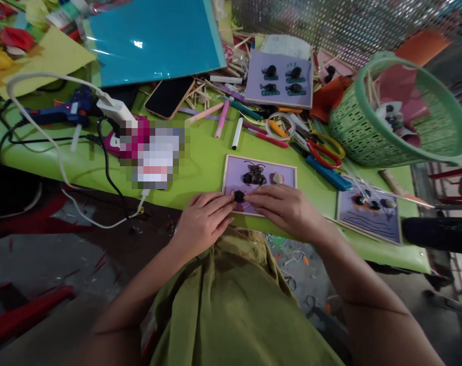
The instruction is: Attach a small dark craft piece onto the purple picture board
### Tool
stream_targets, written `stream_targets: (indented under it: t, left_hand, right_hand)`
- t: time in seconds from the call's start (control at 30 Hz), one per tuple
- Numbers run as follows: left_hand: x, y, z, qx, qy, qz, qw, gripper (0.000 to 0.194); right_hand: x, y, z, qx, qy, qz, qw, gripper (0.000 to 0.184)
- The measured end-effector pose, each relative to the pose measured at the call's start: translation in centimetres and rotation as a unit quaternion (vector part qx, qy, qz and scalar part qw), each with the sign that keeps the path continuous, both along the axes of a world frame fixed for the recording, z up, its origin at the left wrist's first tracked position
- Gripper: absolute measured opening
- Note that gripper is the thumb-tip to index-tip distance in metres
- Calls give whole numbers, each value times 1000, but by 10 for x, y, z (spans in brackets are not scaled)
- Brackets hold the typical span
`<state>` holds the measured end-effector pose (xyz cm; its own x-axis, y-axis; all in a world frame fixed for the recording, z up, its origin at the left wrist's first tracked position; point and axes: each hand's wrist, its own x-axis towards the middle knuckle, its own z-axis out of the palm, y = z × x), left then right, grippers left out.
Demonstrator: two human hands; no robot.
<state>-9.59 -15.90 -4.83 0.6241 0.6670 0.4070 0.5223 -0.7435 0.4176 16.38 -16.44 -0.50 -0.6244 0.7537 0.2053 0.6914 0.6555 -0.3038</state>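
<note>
A purple picture board [287, 173] with a thin wooden frame lies at the table's front edge. Glued-looking dark stones [255, 176] form an insect-like figure on it, beside a pale grey pebble [277, 178]. At the board's lower left is a black pebble [239, 196], pinched between my two hands. The fingertips of my left hand [206, 218] press on its left side, fingers held together. My right hand [286, 206] reaches over the board and presses the pebble from the right, also with closed fingers. Both hands partly cover the board's lower edge.
Left stand a blue glue gun [68, 109], cables and a power strip [133, 137]. Markers [237, 133], scissors [322, 152] and a blue cutter [328, 173] lie behind the board. A green basket [352, 117] and another stone picture [368, 218] are right. A phone [170, 99] lies behind.
</note>
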Motion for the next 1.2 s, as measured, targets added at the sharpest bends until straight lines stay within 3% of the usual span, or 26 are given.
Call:
stream_targets:
  t: [0.23,0.47,0.6,0.83,1.03,1.2]
  left_hand:
    - [3,0,-3,-1,13,-11,1000,35]
    - [6,2,0,10,14,-4,1000,31]
    - [7,3,2,-22,15,-7,1000,34]
    - [6,1,-4,-15,21,11,1000,36]
    - [3,4,-4,-26,-24,45,998,43]
    - [1,9,1,-10,-3,56,998,20]
  right_hand:
    - [-2,-7,-13,-8,14,-16,1000,38]
    - [-4,-8,-16,10,25,-10,1000,36]
    - [-7,-11,-16,-2,32,-31,999,39]
    - [-6,-12,-24,-19,68,-39,997,41]
    - [17,-23,-21,-26,148,-77,986,51]
    - [48,-45,-14,-32,92,-129,987,40]
